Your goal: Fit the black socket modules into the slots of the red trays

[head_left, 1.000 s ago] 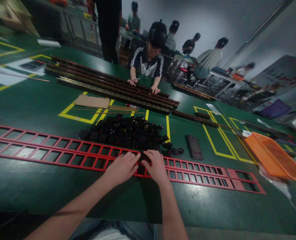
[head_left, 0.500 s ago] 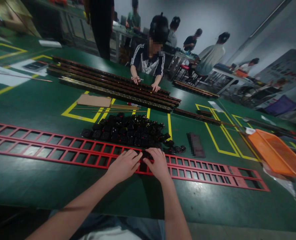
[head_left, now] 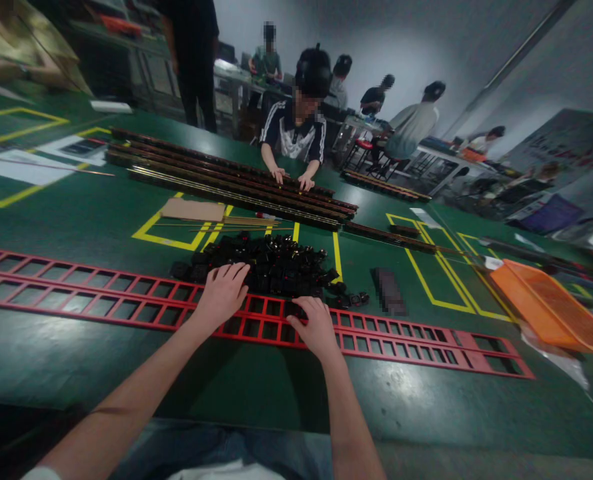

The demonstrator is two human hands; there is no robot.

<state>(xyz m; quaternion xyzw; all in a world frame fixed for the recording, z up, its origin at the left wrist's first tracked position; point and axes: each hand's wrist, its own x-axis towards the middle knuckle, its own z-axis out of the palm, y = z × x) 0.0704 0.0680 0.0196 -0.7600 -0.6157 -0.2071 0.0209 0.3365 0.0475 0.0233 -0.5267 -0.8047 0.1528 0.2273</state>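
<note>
Smooth green counter (head_left: 406,407) fills the nearest strip, its surface faintly shiny. Across it lies a long red frame (head_left: 269,318), two rows of openings running flat from the left edge of view to well past the right hand (head_left: 313,327). It looks stiff and fairly light for its length (plastic or painted metal, I cannot say which), so it would probably flex a little if lifted by one end; the solid outer bars, taken at two places well apart, seem the best hold. That right hand rests on the frame, fingers bent and close together, thumb set apart; whether anything is pinched between them is hidden. The left hand (head_left: 226,293) reaches over the frame's far bar, fingers together, tips at the near side of a pile of black parts (head_left: 281,263); whether it grips one, I cannot tell. These parts lie just beyond the frame and look small, hard and light, best pinched by their sides, as any fine fittings might bend. Farther off come a cardboard piece (head_left: 193,209), thin sticks (head_left: 251,221), then dark rails (head_left: 233,179) with a co-worker's (head_left: 296,137) hands on them.
</note>
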